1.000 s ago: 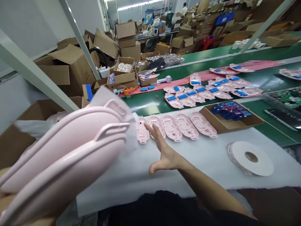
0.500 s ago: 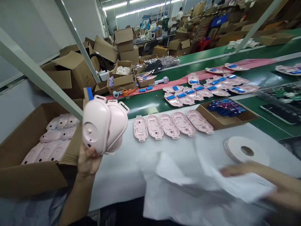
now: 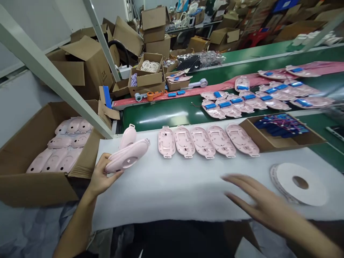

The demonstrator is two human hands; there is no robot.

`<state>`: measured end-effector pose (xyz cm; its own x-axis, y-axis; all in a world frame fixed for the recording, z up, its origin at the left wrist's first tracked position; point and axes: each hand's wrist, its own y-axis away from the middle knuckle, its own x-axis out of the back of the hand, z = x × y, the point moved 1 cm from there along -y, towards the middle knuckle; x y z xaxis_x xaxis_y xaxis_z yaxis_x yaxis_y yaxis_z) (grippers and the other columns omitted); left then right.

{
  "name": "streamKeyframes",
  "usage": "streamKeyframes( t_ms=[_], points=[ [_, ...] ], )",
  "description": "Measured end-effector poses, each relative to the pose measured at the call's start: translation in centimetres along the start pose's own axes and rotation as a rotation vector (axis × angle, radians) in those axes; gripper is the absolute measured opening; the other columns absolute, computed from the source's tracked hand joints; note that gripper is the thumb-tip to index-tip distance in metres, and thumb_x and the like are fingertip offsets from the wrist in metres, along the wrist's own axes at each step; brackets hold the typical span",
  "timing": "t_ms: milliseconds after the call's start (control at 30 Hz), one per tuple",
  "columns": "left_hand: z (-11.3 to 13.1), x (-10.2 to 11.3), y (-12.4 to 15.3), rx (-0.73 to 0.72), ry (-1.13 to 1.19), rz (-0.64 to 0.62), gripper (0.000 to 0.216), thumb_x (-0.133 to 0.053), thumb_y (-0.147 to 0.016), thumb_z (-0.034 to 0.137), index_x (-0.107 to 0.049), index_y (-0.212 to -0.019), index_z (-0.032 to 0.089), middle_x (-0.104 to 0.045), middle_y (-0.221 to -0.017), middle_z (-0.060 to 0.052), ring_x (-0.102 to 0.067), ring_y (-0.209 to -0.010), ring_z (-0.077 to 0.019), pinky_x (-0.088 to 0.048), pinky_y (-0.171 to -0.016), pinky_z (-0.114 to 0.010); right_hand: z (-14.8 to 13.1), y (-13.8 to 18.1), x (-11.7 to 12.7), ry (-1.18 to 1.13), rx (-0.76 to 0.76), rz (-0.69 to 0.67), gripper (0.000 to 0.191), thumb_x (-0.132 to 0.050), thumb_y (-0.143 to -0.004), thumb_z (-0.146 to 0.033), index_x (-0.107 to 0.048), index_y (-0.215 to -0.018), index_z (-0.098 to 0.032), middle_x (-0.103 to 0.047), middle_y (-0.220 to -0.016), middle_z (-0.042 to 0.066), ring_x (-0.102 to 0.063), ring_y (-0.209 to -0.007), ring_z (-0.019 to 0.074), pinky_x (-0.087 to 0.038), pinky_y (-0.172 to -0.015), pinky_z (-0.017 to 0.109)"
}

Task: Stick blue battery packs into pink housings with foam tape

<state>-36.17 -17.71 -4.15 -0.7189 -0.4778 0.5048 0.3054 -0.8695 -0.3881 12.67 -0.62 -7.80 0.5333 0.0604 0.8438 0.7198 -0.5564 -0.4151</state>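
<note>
My left hand [image 3: 103, 175] grips a small stack of pink plastic shells [image 3: 130, 157], tilted just above the white work sheet [image 3: 172, 200]. One shell leans out behind the others, and I cannot tell whether it touches the sheet. My right hand [image 3: 249, 197], somewhat blurred, hovers over the sheet with fingers apart and nothing in them. To its right lies a large white roll [image 3: 301, 182]. Several pink shell halves [image 3: 202, 141] rest in a row, inner side up, along the sheet's far edge.
A cardboard box [image 3: 40, 186] of pink shells stands at left. Right of the row sits a box [image 3: 285, 143] of blue wired parts. Shells with blue batteries [image 3: 225, 104] lie on the green belt [image 3: 150, 118]. A slanting metal post [image 3: 56, 79] crosses the left side.
My left hand has lowered and tipped the shells toward the sheet. The thin white sheeting at my right hand has gone from the work surface, and that hand is now empty. The view has tilted down.
</note>
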Motion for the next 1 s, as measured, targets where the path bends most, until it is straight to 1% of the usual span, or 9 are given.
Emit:
streamKeyframes(
  t_ms=[100,200,333,400,500,600,733,867,1000],
  points=[
    [-0.5,-0.6,0.5,-0.312,-0.291,-0.133,0.015,-0.075,-0.084,0.016,-0.073,-0.094,0.026,-0.064,-0.101,-0.007,-0.066,-0.097,-0.0239,-0.058,-0.085,-0.034,-0.5,-9.2,-6.6,0.147,0.088,-0.230,0.048,-0.044,-0.104,-0.016,-0.060,-0.148,-0.027,-0.063,-0.148,0.012,-0.059,-0.133,0.0346,-0.053,-0.104,0.054],
    [-2.5,-1.9,1.9,-0.461,-0.448,-0.246,0.021,-0.061,-0.090,0.007,-0.071,-0.090,0.026,-0.068,-0.101,-0.009,-0.067,-0.103,-0.0254,-0.059,-0.092,-0.040,-1.5,-16.6,-11.8,0.199,0.223,-0.443,0.042,-0.048,-0.100,-0.007,-0.070,-0.135,-0.019,-0.067,-0.142,0.015,-0.057,-0.134,0.0333,-0.041,-0.116,0.051],
    [-5.6,-2.0,4.5,-0.443,-0.488,-0.320,0.023,-0.061,-0.094,0.008,-0.070,-0.086,0.028,-0.074,-0.099,-0.004,-0.070,-0.108,-0.0224,-0.058,-0.102,-0.044,-3.8,-22.1,-15.3,0.147,0.150,-0.630,0.024,-0.057,-0.106,-0.032,-0.078,-0.106,-0.019,-0.075,-0.116,0.014,-0.070,-0.108,0.0291,-0.048,-0.102,0.040],
    [-6.8,-1.3,5.4,-0.408,-0.511,-0.345,0.021,-0.061,-0.097,0.011,-0.070,-0.087,0.027,-0.076,-0.106,-0.002,-0.070,-0.114,-0.0206,-0.056,-0.108,-0.044,-5.0,-24.5,-16.3,0.139,0.040,-0.613,0.037,-0.049,-0.109,-0.043,-0.076,-0.112,-0.018,-0.074,-0.117,0.016,-0.072,-0.103,0.0300,-0.051,-0.090,0.038],
    [-7.9,0.3,6.3,-0.353,-0.566,-0.355,0.023,-0.057,-0.099,0.009,-0.070,-0.091,0.026,-0.077,-0.120,-0.002,-0.067,-0.125,-0.0203,-0.048,-0.119,-0.048,-5.7,-27.7,-17.1,0.135,-0.046,-0.546,0.047,-0.037,-0.111,-0.044,-0.067,-0.131,-0.013,-0.072,-0.122,0.019,-0.070,-0.105,0.0321,-0.052,-0.087,0.039],
    [-8.3,1.7,7.1,-0.305,-0.675,-0.332,0.031,-0.055,-0.093,0.001,-0.071,-0.101,0.026,-0.073,-0.133,-0.004,-0.058,-0.138,-0.0252,-0.039,-0.125,-0.056,-5.1,-27.7,-16.8,0.064,0.067,-0.596,0.044,-0.052,-0.104,-0.045,-0.066,-0.136,-0.017,-0.068,-0.133,0.017,-0.066,-0.118,0.0331,-0.051,-0.098,0.042],
    [-7.3,2.4,8.1,-0.159,-0.660,-0.314,0.045,-0.063,-0.076,0.005,-0.068,-0.117,0.024,-0.059,-0.149,-0.011,-0.041,-0.148,-0.0351,-0.040,-0.122,-0.059,-3.6,-23.0,-16.5,0.080,0.274,-0.731,0.055,-0.064,-0.095,-0.055,-0.065,-0.143,-0.029,-0.052,-0.158,0.013,-0.045,-0.143,0.0432,-0.047,-0.107,0.057],
    [-5.5,2.3,6.5,0.058,-0.471,-0.589,0.072,-0.067,-0.063,0.009,-0.064,-0.133,0.027,-0.049,-0.159,-0.008,-0.033,-0.154,-0.0361,-0.035,-0.126,-0.057,-2.5,-20.8,-16.7,0.194,0.197,-0.630,0.054,-0.050,-0.103,-0.051,-0.060,-0.147,-0.023,-0.056,-0.151,0.018,-0.050,-0.136,0.0428,-0.051,-0.102,0.056],
    [-4.1,2.8,2.4,0.132,-0.345,-0.896,0.069,-0.081,-0.069,0.022,-0.066,-0.136,0.032,-0.051,-0.159,-0.007,-0.037,-0.152,-0.0384,-0.035,-0.126,-0.056,-2.2,-21.8,-15.7,0.271,0.074,-0.538,0.050,-0.049,-0.105,-0.043,-0.061,-0.146,-0.018,-0.057,-0.150,0.021,-0.052,-0.135,0.0427,-0.048,-0.106,0.058]
  ],
)
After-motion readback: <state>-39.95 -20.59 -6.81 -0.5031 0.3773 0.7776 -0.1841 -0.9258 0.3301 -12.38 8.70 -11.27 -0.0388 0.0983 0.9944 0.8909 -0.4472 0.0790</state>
